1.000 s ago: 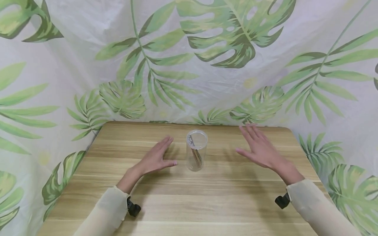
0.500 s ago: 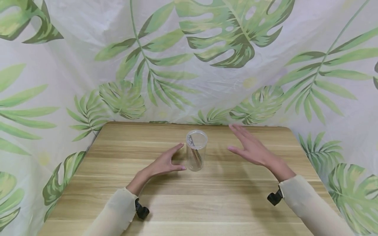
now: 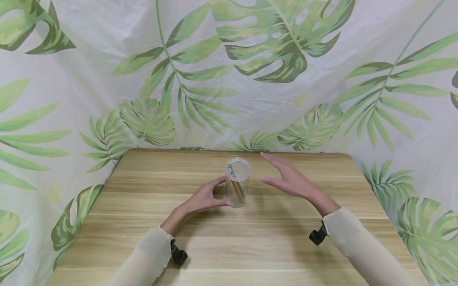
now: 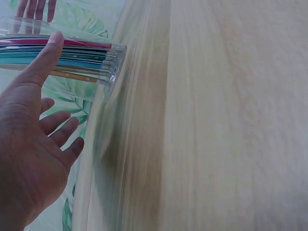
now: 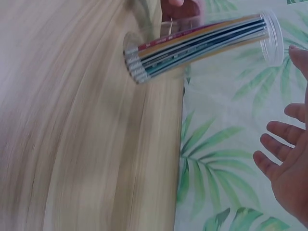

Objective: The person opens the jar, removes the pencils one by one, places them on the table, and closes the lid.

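A clear plastic jar (image 3: 244,194) with a round lid (image 5: 273,38) stands upright on the table, holding several colored pencils (image 5: 202,44) that lean to one side. My left hand (image 3: 203,197) is right at the jar's left side, thumb toward the front and fingers toward the back, spread rather than wrapped round it. In the left wrist view its thumb overlaps the jar, while the other fingers hang loosely curled. To the right, my right hand (image 3: 290,178) is held apart from the jar, thumb and fingers extended with a wide gap between them.
The wood-grain table (image 3: 222,250) reaches back to a leaf-printed cloth (image 3: 200,79) that hangs behind it. A small black camera (image 3: 179,255) sits at the left sleeve cuff, and another black camera (image 3: 317,235) at the right one.
Both hands have moved inward toward the jar. The left has come right up to its side; the right has shifted left, still apart. The jar has stayed in place.
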`<state>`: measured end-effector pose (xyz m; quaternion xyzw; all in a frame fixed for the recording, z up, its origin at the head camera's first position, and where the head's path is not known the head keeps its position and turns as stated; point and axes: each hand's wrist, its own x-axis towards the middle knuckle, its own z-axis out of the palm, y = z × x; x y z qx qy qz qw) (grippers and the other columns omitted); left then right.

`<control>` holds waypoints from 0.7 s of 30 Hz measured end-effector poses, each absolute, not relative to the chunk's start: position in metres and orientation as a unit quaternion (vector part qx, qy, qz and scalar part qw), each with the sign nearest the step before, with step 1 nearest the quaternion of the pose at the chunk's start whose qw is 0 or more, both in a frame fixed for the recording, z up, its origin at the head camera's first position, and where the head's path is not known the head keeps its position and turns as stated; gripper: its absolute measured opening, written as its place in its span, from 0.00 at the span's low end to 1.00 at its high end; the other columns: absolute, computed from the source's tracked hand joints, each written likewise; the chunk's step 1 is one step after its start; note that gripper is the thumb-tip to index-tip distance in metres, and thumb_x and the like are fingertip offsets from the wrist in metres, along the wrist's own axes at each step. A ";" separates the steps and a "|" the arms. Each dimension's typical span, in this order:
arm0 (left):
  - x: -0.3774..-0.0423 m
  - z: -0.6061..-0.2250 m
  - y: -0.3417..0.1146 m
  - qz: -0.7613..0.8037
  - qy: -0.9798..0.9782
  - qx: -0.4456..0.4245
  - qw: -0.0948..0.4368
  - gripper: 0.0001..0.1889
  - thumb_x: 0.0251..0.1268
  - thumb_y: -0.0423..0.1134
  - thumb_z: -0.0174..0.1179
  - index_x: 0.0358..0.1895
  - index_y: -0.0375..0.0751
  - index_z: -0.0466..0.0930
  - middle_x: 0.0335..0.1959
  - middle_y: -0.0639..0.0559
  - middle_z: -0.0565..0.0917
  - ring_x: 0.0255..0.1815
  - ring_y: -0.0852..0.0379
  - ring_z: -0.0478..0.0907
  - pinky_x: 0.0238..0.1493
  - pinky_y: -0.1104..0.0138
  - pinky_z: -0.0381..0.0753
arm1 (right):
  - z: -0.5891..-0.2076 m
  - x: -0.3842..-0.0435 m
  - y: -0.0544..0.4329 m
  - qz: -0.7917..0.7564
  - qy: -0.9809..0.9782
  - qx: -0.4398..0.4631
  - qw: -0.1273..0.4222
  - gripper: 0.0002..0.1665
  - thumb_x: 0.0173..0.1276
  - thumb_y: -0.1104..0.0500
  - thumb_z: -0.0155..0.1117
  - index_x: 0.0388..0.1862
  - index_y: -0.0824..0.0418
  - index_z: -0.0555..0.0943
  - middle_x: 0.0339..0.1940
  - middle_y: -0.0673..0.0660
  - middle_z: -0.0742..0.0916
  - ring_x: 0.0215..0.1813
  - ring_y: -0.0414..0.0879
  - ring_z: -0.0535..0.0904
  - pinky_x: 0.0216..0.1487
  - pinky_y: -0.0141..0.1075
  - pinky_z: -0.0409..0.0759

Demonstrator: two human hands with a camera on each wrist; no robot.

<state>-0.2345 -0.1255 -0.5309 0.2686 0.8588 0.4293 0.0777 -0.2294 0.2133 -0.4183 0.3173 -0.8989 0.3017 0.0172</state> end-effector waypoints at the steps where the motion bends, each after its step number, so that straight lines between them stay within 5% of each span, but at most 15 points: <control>1: -0.235 -0.531 -0.125 0.431 0.858 0.270 0.077 0.53 0.57 0.51 0.81 0.81 0.35 0.63 0.80 0.39 0.69 0.81 0.40 0.65 0.81 0.46 0.64 | -0.419 -0.230 0.211 0.306 -0.897 0.320 0.017 0.48 0.77 0.43 0.67 0.86 0.58 0.60 0.84 0.61 0.69 0.83 0.61 0.63 0.83 0.60 0.61; 21: -0.250 -0.528 -0.118 0.477 0.816 0.309 0.105 0.45 0.57 0.42 0.82 0.77 0.34 0.70 0.72 0.40 0.79 0.74 0.41 0.75 0.78 0.50 0.71 | -0.419 -0.243 0.175 0.400 -0.846 0.353 0.004 0.42 0.70 0.53 0.77 0.79 0.58 0.73 0.78 0.58 0.77 0.74 0.57 0.77 0.75 0.52 0.76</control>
